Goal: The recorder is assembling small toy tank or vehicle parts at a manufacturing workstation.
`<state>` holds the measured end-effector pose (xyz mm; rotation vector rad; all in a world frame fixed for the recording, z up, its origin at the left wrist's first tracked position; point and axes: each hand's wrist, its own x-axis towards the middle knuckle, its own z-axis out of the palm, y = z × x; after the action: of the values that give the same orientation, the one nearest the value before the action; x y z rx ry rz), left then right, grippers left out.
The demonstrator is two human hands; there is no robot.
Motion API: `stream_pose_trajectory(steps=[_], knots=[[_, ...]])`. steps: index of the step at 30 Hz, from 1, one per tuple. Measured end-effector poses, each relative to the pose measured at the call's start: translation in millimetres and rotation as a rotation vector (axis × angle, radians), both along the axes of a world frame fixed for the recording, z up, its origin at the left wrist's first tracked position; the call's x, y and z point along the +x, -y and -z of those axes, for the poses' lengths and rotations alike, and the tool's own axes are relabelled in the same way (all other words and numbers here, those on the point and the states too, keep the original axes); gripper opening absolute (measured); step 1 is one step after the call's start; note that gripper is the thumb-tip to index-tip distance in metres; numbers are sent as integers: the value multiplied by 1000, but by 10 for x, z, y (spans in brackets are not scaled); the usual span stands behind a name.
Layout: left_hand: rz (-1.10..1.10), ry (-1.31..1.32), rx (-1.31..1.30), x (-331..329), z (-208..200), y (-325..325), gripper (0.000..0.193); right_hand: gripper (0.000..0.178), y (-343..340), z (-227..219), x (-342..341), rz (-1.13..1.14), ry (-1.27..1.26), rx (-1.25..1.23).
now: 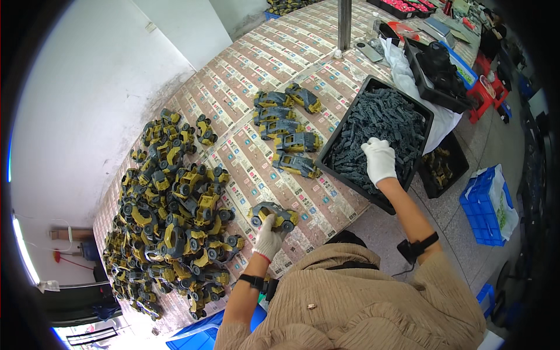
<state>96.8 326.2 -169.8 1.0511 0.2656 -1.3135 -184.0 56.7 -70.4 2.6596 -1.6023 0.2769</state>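
From the head cam, the left hand, in a white glove, has a yellow and dark grey toy car pinched between thumb and fingers, right by the near edge of the table. The right hand, gloved too, is over in a black tray, fingers curled down onto a heap of dark plastic parts. Can't tell if it's actually pinching one, since the back of the glove hides the fingertips. Off to the left there's a seriously big pile of cars, same colors, all jumbled together with wheels pointing every which way. Between that pile and the tray, a little group of cars sits much tidier, mostly lined up side by side. The table has a patterned, striped cover on it, and a metal post stands toward the far side, with a phone lying near it. Down on the right there's a black bin partly tucked under the tray's side, plus a blue crate on the floor and some red stools farther back.
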Motion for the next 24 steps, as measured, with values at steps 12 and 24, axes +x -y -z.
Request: stream_pose_trajectory(steps=[12, 24], knots=[[593, 1740, 908, -96, -390, 6, 85, 9, 317, 260, 16, -48, -156, 143], [1512, 2272, 152, 213, -533, 805, 37, 8, 225, 32, 91, -233, 98, 73]])
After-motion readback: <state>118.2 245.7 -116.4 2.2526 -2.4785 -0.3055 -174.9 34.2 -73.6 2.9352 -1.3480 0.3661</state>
